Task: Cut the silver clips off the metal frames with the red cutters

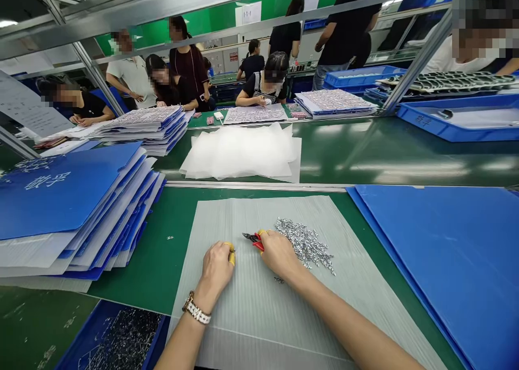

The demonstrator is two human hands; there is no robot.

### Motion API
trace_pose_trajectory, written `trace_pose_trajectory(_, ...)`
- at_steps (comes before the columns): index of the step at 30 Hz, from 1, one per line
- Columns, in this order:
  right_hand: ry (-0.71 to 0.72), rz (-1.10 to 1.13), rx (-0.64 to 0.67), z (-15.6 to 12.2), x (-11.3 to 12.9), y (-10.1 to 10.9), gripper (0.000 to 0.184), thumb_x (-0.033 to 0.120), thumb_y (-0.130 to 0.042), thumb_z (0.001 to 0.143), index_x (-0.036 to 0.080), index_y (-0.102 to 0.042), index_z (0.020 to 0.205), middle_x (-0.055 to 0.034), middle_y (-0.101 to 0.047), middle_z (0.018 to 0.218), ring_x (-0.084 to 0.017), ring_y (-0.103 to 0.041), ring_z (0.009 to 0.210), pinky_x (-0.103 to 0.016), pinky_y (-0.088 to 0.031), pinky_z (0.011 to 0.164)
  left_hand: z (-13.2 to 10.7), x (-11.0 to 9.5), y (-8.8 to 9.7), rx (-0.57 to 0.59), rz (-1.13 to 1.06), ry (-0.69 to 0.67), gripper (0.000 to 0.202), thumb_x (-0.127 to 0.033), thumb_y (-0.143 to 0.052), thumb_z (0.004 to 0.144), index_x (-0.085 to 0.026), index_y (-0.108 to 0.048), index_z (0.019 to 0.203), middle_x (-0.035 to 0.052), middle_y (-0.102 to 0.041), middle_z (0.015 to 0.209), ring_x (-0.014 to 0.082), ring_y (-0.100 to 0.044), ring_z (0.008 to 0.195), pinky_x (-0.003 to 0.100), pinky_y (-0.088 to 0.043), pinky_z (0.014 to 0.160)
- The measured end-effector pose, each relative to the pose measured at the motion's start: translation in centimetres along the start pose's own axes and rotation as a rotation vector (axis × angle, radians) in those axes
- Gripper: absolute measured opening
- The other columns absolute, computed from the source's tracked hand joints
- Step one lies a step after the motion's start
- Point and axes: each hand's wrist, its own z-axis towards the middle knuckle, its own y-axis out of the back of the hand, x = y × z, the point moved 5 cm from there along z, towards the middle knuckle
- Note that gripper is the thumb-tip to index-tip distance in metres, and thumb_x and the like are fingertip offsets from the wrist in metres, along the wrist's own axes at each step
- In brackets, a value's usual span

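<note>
My right hand (278,253) is closed around small red-handled cutters (253,238), whose dark jaws point left. It rests on a grey corrugated sheet (259,310), beside a pile of small silvery metal parts (306,243). My left hand (219,270) lies a little to the left on the same sheet, fingers curled, with yellow finger cots on the tips; whether it pinches anything is hidden. A watch sits on that wrist.
A stack of blue and white sheets (68,213) lies at the left, a blue board (446,256) at the right. A blue bin of metal scraps (121,337) sits near my left forearm. White foam sheets (243,151) lie beyond. Several people work across the green bench.
</note>
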Motion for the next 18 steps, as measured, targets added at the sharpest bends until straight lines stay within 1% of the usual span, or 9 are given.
trace_pose_trajectory(2, 0.005, -0.025, 0.003, 0.1, 0.0, 0.0, 0.024, 0.003, -0.047, 0.078, 0.014, -0.059, 0.096, -0.0108, -0.065, 0.091, -0.024, -0.060, 0.085, -0.030, -0.037, 0.068, -0.1, 0.4, 0.2, -0.001, -0.085, 0.027, 0.015, -0.009, -0.055, 0.071, -0.019, -0.065, 0.073, 0.0034, -0.060, 0.073, 0.0178, -0.055, 0.070, 0.030, -0.040, 0.069)
trace_pose_trajectory(4, 0.009, -0.037, 0.008, 0.1, 0.0, 0.0, 0.026, 0.003, -0.047, 0.076, 0.014, -0.059, 0.096, -0.0099, -0.065, 0.090, -0.024, -0.061, 0.084, -0.029, -0.036, 0.067, -0.2, 0.9, 0.4, 0.000, -0.191, 0.071, 0.012, -0.014, -0.055, 0.071, -0.019, -0.065, 0.075, 0.0029, -0.062, 0.074, 0.0168, -0.056, 0.068, 0.029, -0.041, 0.066)
trace_pose_trajectory(6, 0.010, -0.039, 0.014, 0.2, -0.1, 0.1, 0.021, 0.007, -0.050, 0.077, 0.015, -0.059, 0.095, -0.0093, -0.065, 0.089, -0.023, -0.061, 0.082, -0.029, -0.036, 0.064, -0.3, 1.4, 0.4, 0.010, -0.318, 0.127, 0.010, -0.020, -0.057, 0.072, -0.018, -0.065, 0.077, 0.0031, -0.065, 0.074, 0.0162, -0.057, 0.065, 0.028, -0.042, 0.063)
trace_pose_trajectory(9, 0.008, -0.036, 0.022, 0.4, -0.2, 0.2, 0.014, 0.015, -0.051, 0.082, 0.016, -0.058, 0.094, -0.0086, -0.065, 0.087, -0.021, -0.061, 0.078, -0.028, -0.035, 0.062, -0.4, 1.8, 0.3, 0.036, -0.523, 0.209, 0.014, -0.029, -0.058, 0.073, -0.016, -0.062, 0.079, 0.0054, -0.069, 0.074, 0.0158, -0.060, 0.063, 0.025, -0.043, 0.057)
trace_pose_trajectory(11, 0.004, -0.039, 0.021, 0.4, -0.2, 0.3, 0.015, 0.013, -0.049, 0.082, 0.016, -0.058, 0.095, -0.0085, -0.065, 0.088, -0.021, -0.061, 0.079, -0.028, -0.035, 0.062, -0.5, 1.8, 0.4, 0.039, -0.631, 0.252, 0.019, -0.033, -0.060, 0.073, -0.015, -0.060, 0.081, 0.0075, -0.070, 0.074, 0.0156, -0.061, 0.063, 0.024, -0.042, 0.054)
trace_pose_trajectory(13, 0.002, -0.048, 0.019, 0.3, 0.0, 0.3, 0.019, 0.009, -0.048, 0.081, 0.015, -0.058, 0.096, -0.0090, -0.065, 0.089, -0.022, -0.060, 0.082, -0.028, -0.035, 0.065, -0.6, 1.6, 0.6, 0.027, -0.702, 0.288, 0.022, -0.034, -0.063, 0.072, -0.014, -0.060, 0.082, 0.0086, -0.071, 0.073, 0.0152, -0.061, 0.062, 0.023, -0.041, 0.053)
trace_pose_trajectory(15, 0.005, -0.056, 0.015, 0.2, 0.4, 0.2, 0.023, 0.005, -0.047, 0.079, 0.015, -0.059, 0.096, -0.0098, -0.065, 0.091, -0.024, -0.059, 0.085, -0.030, -0.035, 0.068, -0.7, 1.4, 0.8, 0.009, -0.744, 0.311, 0.024, -0.035, -0.065, 0.070, -0.014, -0.061, 0.081, 0.0080, -0.071, 0.073, 0.0146, -0.060, 0.060, 0.023, -0.041, 0.053)
trace_pose_trajectory(18, 0.015, -0.051, 0.005, 0.0, 0.9, 0.0, 0.025, 0.004, -0.045, 0.081, 0.015, -0.059, 0.100, -0.0112, -0.064, 0.095, -0.026, -0.057, 0.091, -0.032, -0.034, 0.073, -0.9, 1.1, 1.1, -0.031, -0.766, 0.317, 0.023, -0.034, -0.068, 0.068, -0.015, -0.063, 0.080, 0.0061, -0.070, 0.072, 0.0158, -0.062, 0.065, 0.024, -0.043, 0.057)
